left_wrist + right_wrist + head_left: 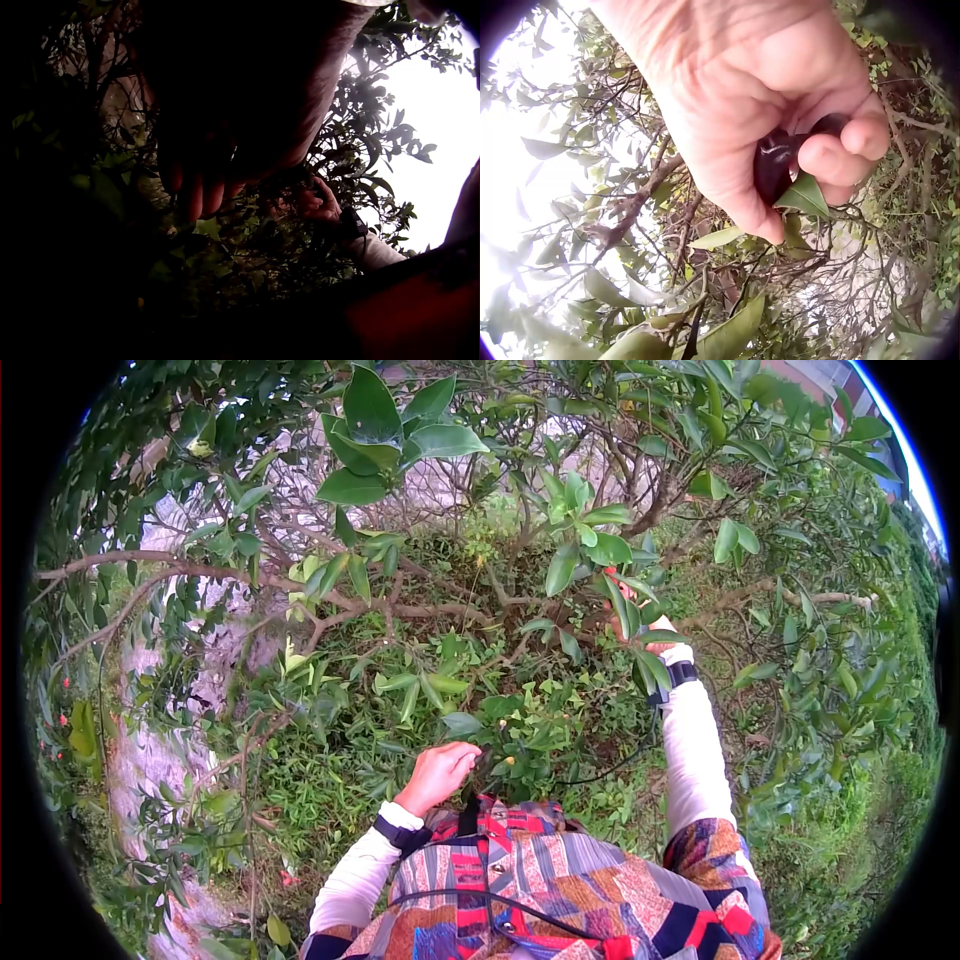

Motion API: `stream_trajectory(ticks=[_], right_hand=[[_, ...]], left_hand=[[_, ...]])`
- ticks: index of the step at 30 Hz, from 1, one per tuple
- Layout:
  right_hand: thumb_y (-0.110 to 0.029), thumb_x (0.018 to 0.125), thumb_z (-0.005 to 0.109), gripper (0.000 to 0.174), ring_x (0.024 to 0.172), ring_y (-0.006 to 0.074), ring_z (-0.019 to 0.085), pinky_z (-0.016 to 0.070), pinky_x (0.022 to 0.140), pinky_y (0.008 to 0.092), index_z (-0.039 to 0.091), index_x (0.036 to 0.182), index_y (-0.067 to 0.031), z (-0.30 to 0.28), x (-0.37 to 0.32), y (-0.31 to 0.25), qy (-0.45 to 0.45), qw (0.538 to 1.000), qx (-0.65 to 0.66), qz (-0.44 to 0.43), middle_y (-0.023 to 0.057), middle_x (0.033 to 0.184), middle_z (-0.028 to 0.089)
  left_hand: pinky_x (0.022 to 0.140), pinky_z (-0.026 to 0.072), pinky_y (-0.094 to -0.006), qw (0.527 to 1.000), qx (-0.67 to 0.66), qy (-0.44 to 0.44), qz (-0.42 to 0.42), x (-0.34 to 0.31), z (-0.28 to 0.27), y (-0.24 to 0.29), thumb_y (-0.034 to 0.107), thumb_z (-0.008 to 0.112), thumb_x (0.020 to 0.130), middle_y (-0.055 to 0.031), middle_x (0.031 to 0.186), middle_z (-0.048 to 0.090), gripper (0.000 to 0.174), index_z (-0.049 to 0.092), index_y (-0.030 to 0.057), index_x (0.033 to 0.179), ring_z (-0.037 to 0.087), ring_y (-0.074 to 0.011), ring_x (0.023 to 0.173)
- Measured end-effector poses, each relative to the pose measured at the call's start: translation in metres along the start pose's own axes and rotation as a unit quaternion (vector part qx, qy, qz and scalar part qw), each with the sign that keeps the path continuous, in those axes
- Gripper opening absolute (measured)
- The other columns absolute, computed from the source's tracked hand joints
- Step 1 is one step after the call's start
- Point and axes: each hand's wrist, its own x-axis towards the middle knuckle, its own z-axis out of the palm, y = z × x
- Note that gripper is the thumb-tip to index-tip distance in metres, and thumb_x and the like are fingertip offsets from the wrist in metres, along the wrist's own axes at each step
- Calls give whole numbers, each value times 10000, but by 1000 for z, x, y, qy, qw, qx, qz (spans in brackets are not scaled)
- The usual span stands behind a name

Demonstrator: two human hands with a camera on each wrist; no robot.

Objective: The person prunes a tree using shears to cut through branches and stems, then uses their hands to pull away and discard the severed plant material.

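My right hand (757, 97) curls its fingers round a dark, glossy-handled tool (774, 161) that looks like pruning shears; its far end is hidden by the hand and leaves. A green leaf (804, 196) overlaps the grip beside the fingertips. In the head view this right hand (655, 632) reaches forward among the leaves of a branch, with a bit of red showing just above it. My left hand (438, 775) hovers before my chest, over low greenery, its fingers loosely bent. The dark left wrist view shows the left hand's fingers (196, 196) hanging down, with nothing visible in them.
A long bare branch (420, 610) crosses ahead from the left. A leafy shoot (375, 440) stands close at the top, and another cluster of leaves (580, 540) hangs left of my right hand. Dense low plants (350, 780) cover the ground. A thin dark cord (610, 772) runs below my right arm.
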Motion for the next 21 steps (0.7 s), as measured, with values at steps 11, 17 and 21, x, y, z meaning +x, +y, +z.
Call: stream_trajectory(ticks=[11,17,21], right_hand=[[-387,1041,667,488,969,131,683,592,749,318,566,1455,-151,-34,21,18,-51,999,7,-12,14,1224,683],[-381,1046,663,442,926,119,642,532,663,305,587,1394,-119,-3,-5,14,-3,1000,19,-17,32,1128,646],[-378,1043,671,442,898,122,632,508,642,300,589,1383,-108,-26,-6,31,-86,995,47,-5,29,1102,637]], left_hand=[[771,590,-403,995,73,13,66,-1,5,-1,131,668,981,-130,1001,753,173,737,59,1122,744,-324,869],[800,595,-428,996,69,1,56,-1,5,-8,153,648,991,-132,1052,755,179,738,71,1123,738,-351,911],[814,598,-450,995,81,-12,50,2,6,-8,173,625,1004,-129,1086,755,182,733,80,1119,733,-368,934]])
